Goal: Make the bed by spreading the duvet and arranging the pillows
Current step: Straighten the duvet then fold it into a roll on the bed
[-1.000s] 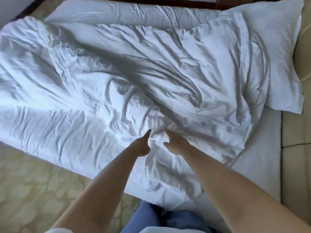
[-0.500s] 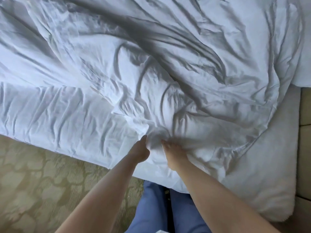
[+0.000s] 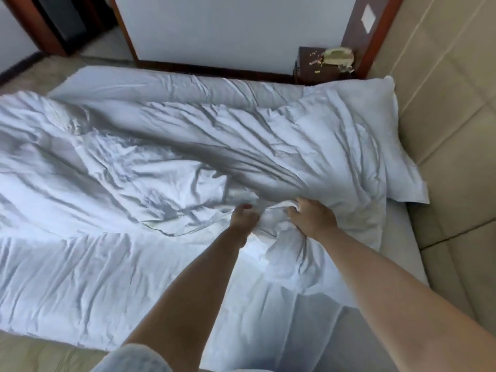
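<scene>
- Bed (image 3: 397,253) stands against padded beige headboard (image 3: 442,130); dark nightstand (image 3: 319,65) beyond.
- Duvet (image 3: 188,146): white, rumpled, across the bed, overlapping pillow (image 3: 402,162).
- Left hand (image 3: 243,217) and right hand (image 3: 312,217) each grip bunched duvet fabric.

Landmark: duvet (image 3: 188,162). Left of its near fold, flat sheet (image 3: 80,277) open for reach. Right, padded headboard (image 3: 456,183) and pillow (image 3: 397,146) block. Beyond it, wall panel (image 3: 214,30) and nightstand (image 3: 322,65) close passage.

Only 1 view for me: head cam, looking forward and down over the bed's (image 3: 402,251) near edge, close, toward the headboard-side far corner.
</scene>
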The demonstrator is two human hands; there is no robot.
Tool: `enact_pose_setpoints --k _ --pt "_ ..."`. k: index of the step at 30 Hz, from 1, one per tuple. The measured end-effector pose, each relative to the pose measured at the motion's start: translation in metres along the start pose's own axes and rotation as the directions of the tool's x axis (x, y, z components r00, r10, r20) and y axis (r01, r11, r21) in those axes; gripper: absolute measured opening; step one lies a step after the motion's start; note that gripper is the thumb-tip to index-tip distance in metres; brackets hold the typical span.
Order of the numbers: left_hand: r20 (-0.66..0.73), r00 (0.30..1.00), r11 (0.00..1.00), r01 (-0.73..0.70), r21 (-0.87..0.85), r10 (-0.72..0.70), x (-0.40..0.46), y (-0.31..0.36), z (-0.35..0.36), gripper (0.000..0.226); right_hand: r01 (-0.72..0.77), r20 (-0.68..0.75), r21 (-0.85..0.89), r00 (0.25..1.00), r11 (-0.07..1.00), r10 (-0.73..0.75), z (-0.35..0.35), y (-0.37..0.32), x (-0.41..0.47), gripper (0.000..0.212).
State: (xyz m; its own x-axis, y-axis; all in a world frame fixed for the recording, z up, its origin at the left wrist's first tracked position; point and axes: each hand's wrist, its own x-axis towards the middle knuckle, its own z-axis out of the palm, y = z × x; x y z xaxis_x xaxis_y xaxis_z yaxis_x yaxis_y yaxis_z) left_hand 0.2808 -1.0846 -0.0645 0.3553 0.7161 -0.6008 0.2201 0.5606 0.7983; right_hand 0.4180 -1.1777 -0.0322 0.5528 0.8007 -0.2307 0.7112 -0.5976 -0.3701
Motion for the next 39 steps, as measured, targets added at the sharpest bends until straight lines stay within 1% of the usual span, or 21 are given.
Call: enact_pose_setpoints --k 1,3,5,6,7,9,12,14,15,16,18,20,22,23,25,28,30,32,34,37,39 --pt "0.013 0.995 0.994 -0.102 0.035 0.102 0.004 0.021 0.014 0.029 -0.022 -0.055 -0.022 0.998 1.0 0.02 -0.016 0.004 0.009 0.032" --pt "0.043 0.971 0.966 -0.24 0.093 0.237 0.009 0.062 0.043 0.026 -0.061 -0.213 -0.099 0.976 0.993 0.039 -0.047 0.014 0.027 0.034" --pt "0.079 0.937 0.931 -0.348 0.109 0.341 0.017 0.099 0.074 0.03 -0.11 -0.391 -0.188 0.92 0.976 0.028 -0.076 0.023 0.047 0.034" --pt "0.103 0.915 0.911 -0.401 0.099 0.391 0.019 0.116 0.09 0.031 -0.14 -0.449 -0.196 0.893 0.97 0.038 -0.092 0.027 0.056 0.032" --pt "0.126 0.888 0.887 -0.454 0.085 0.442 0.023 0.132 0.106 0.032 -0.171 -0.484 -0.159 0.872 0.972 0.074 -0.107 0.031 0.067 0.029" --pt "0.163 0.822 0.829 -0.558 0.037 0.546 0.03 0.166 0.141 0.035 -0.237 -0.524 0.007 0.827 0.971 0.206 -0.137 0.036 0.091 0.027" --pt "0.206 0.722 0.743 -0.668 -0.044 0.661 0.039 0.217 0.191 0.041 -0.306 -0.586 0.283 0.695 0.909 0.416 -0.179 0.038 0.13 0.029" --pt "0.244 0.692 0.72 -0.693 -0.037 0.679 0.049 0.245 0.213 0.038 -0.273 -0.601 0.449 0.613 0.851 0.513 -0.196 0.042 0.154 0.029" --pt "0.279 0.69 0.721 -0.693 -0.014 0.668 0.056 0.255 0.219 0.038 -0.226 -0.6 0.514 0.595 0.828 0.535 -0.2 0.044 0.168 0.029" --pt "0.325 0.701 0.734 -0.678 0.03 0.634 0.065 0.261 0.221 0.044 -0.151 -0.591 0.57 0.607 0.808 0.531 -0.2 0.048 0.182 0.031" --pt "0.402 0.752 0.764 -0.622 0.171 0.522 0.088 0.257 0.216 0.066 -0.004 -0.534 0.652 0.708 0.758 0.462 -0.187 0.058 0.207 0.043" --pt "0.382 0.817 0.71 -0.569 0.415 0.431 0.115 0.234 0.203 0.069 -0.032 -0.392 0.672 0.832 0.74 0.392 -0.162 0.07 0.223 0.056" --pt "0.314 0.887 0.602 -0.46 0.653 0.338 0.143 0.202 0.187 0.061 -0.09 -0.286 0.624 0.898 0.776 0.334 -0.133 0.083 0.228 0.058" --pt "0.275 0.924 0.576 -0.382 0.723 0.267 0.151 0.186 0.178 0.057 -0.112 -0.246 0.597 0.917 0.795 0.314 -0.118 0.09 0.226 0.057" --pt "0.226 0.959 0.566 -0.284 0.774 0.172 0.16 0.156 0.162 0.046 -0.189 -0.129 0.538 0.945 0.821 0.302 -0.094 0.096 0.215 0.052" --pt "0.255 0.961 0.465 -0.275 0.841 0.105 0.157 0.123 0.146 0.039 -0.249 0.063 0.464 0.966 0.85 0.249 -0.065 0.099 0.196 0.055" --pt "0.268 0.958 0.408 -0.287 0.867 0.105 0.148 0.111 0.138 0.04 -0.257 0.135 0.454 0.966 0.853 0.22 -0.054 0.096 0.184 0.054" --pt "0.252 0.962 0.402 -0.273 0.874 0.105 0.136 0.103 0.127 0.04 -0.246 0.174 0.442 0.967 0.863 0.186 -0.051 0.088 0.173 0.05" --pt "0.229 0.963 0.371 -0.267 0.889 0.145 0.119 0.099 0.11 0.042 -0.196 0.173 0.401 0.976 0.895 0.136 -0.049 0.077 0.162 0.05" --pt "0.216 0.95 0.244 -0.269 0.932 0.224 0.086 0.097 0.078 0.051 -0.073 0.165 0.236 0.986 0.969 0.034 -0.045 0.056 0.143 0.055" --pt "0.202 0.942 0.179 -0.255 0.95 0.268 0.062 0.095 0.05 0.053 0.007 0.198 0.168 0.979 0.986 -0.041 -0.04 0.04 0.127 0.057"
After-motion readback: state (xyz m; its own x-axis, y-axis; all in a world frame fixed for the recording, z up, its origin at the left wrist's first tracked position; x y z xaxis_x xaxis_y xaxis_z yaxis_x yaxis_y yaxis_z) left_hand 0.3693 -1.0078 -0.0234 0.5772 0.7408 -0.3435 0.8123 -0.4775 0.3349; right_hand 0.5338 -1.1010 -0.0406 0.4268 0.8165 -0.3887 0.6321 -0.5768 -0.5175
